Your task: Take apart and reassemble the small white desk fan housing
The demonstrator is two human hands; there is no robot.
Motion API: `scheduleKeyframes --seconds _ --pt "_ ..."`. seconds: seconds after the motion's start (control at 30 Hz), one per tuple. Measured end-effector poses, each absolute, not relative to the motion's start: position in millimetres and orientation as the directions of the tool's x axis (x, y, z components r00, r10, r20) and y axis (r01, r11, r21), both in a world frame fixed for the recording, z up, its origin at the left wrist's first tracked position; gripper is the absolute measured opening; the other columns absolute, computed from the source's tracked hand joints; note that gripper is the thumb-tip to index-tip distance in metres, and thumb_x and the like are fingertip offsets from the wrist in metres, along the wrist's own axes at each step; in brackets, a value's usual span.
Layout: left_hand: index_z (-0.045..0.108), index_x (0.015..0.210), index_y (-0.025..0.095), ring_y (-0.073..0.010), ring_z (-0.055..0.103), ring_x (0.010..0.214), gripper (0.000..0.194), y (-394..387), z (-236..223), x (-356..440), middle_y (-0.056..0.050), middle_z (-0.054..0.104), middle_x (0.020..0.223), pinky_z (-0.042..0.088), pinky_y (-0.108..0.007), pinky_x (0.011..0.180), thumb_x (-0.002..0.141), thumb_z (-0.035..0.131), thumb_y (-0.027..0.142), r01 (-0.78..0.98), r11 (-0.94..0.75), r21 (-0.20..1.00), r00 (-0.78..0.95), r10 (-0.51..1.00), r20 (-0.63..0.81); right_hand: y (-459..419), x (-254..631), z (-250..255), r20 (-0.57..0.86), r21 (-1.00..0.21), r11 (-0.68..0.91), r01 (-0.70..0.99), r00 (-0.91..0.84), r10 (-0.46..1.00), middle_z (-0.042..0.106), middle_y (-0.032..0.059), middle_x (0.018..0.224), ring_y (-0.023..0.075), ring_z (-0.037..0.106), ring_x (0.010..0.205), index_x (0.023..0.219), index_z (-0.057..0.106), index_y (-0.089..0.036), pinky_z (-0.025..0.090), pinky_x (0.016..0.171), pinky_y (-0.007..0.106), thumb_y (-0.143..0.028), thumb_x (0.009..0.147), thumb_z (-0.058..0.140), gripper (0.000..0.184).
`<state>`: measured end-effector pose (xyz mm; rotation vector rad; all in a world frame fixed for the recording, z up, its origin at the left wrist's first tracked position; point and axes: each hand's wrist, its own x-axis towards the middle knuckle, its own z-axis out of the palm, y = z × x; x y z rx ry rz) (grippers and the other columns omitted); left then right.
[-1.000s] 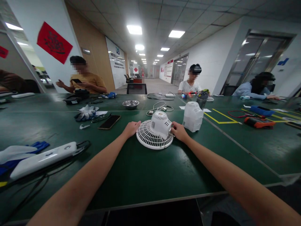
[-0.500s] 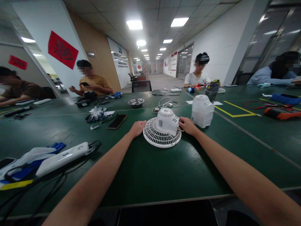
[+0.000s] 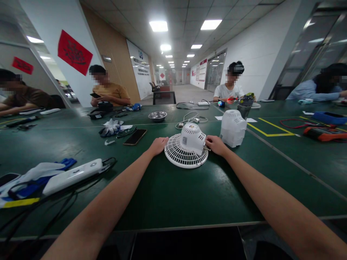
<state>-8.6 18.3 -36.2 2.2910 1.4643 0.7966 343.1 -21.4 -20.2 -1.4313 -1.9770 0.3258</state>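
Observation:
A white round fan grille (image 3: pixel 176 156) lies on the green table with a vented motor housing (image 3: pixel 192 139) on top of it. My left hand (image 3: pixel 158 145) closes its fingers on the grille's left rim. At the housing's right side, my right hand (image 3: pixel 216 144) has its fingers pressed together; what lies between them is hidden. A thin pale piece, perhaps a wire end, shows below those fingers. Just to the right stand white vented housings (image 3: pixel 233 129), seemingly stacked, apart from my right hand.
Behind the fan are a coiled cable (image 3: pixel 187 119) and a metal bowl (image 3: pixel 157 116). A phone (image 3: pixel 135 137), gloves (image 3: pixel 111 128) and a white power bank-like device (image 3: pixel 73 176) lie left. An orange-black meter (image 3: pixel 325 133) lies right. Several people sit around the table.
The view has shifted slightly. Both hands keep their places at the fan. The person in the yellow shirt has brought their raised hand down to the phone.

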Motion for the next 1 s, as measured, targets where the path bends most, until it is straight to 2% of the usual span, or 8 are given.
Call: scheduleKeyframes --seconds 0.43,0.53,0.63,0.73,0.83,0.93,1.0 --pt "0.057 0.064 0.020 -0.0197 0.056 0.066 0.054 18.7 -36.1 -8.6 -0.005 0.065 0.068 0.034 -0.030 0.064 0.099 0.028 0.049 0.723 -0.424 0.545 0.327 0.905 0.270 -28.5 339.7 -14.8 0.386 -0.570 0.388 0.724 -0.181 0.905 0.065 -0.0002 0.062 0.0158 0.055 0.062 0.067 0.061 -0.020 0.038 0.059 0.026 -0.032 0.083 0.057 0.020" --pt "0.058 0.064 0.020 -0.0194 0.056 0.065 0.054 18.5 -36.6 -8.3 -0.005 0.064 0.068 0.033 -0.030 0.064 0.099 0.029 0.049 0.722 -0.428 0.544 0.325 0.904 0.279 -31.6 338.5 -11.7 0.414 -0.587 0.400 0.704 -0.164 0.895 0.064 0.0004 0.063 0.0166 0.056 0.064 0.070 0.061 -0.020 0.039 0.060 0.026 -0.035 0.086 0.054 0.024" --pt "0.058 0.065 0.020 -0.0193 0.055 0.066 0.053 19.1 -37.7 -8.6 -0.005 0.063 0.068 0.033 -0.031 0.064 0.099 0.029 0.048 0.719 -0.436 0.541 0.327 0.899 0.290 -37.9 336.0 -6.0 0.468 -0.611 0.419 0.671 -0.121 0.875 0.066 0.0017 0.072 0.0174 0.060 0.069 0.086 0.063 -0.020 0.043 0.066 0.027 -0.041 0.095 0.041 0.031" --pt "0.057 0.065 0.020 -0.0193 0.055 0.067 0.052 19.5 -38.3 -9.1 -0.004 0.062 0.068 0.032 -0.031 0.065 0.099 0.029 0.048 0.713 -0.441 0.545 0.331 0.897 0.293 -47.9 330.5 0.5 0.518 -0.630 0.478 0.612 -0.128 0.846 0.068 0.0027 0.086 0.0184 0.063 0.078 0.120 0.055 -0.020 0.047 0.074 0.029 -0.044 0.098 0.038 0.037" --pt "0.056 0.064 0.020 -0.0190 0.054 0.065 0.052 19.6 -38.3 -9.4 -0.003 0.061 0.065 0.032 -0.031 0.064 0.099 0.029 0.048 0.707 -0.440 0.554 0.334 0.898 0.287 -59.3 321.2 5.7 0.522 -0.620 0.563 0.546 -0.248 0.816 0.069 0.0055 0.101 0.0213 0.065 0.086 0.143 0.038 -0.021 0.050 0.080 0.032 -0.048 0.094 0.051 0.057" --pt "0.056 0.063 0.021 -0.0187 0.053 0.064 0.052 19.7 -38.2 -9.0 -0.003 0.060 0.064 0.032 -0.030 0.063 0.099 0.030 0.048 0.700 -0.433 0.568 0.327 0.901 0.284 -68.4 311.2 10.0 0.481 -0.597 0.582 0.552 -0.334 0.810 0.065 0.0109 0.122 0.0281 0.066 0.102 0.151 0.027 -0.022 0.049 0.093 0.040 -0.051 0.080 0.072 0.089" --pt "0.056 0.063 0.021 -0.0187 0.053 0.063 0.051 19.4 -38.0 -8.6 -0.003 0.060 0.063 0.032 -0.031 0.063 0.099 0.030 0.047 0.692 -0.429 0.580 0.323 0.903 0.283 -72.6 306.6 13.1 0.454 -0.587 0.568 0.577 -0.346 0.821 0.058 0.0138 0.136 0.0330 0.062 0.116 0.153 0.021 -0.023 0.045 0.103 0.046 -0.049 0.070 0.082 0.106"
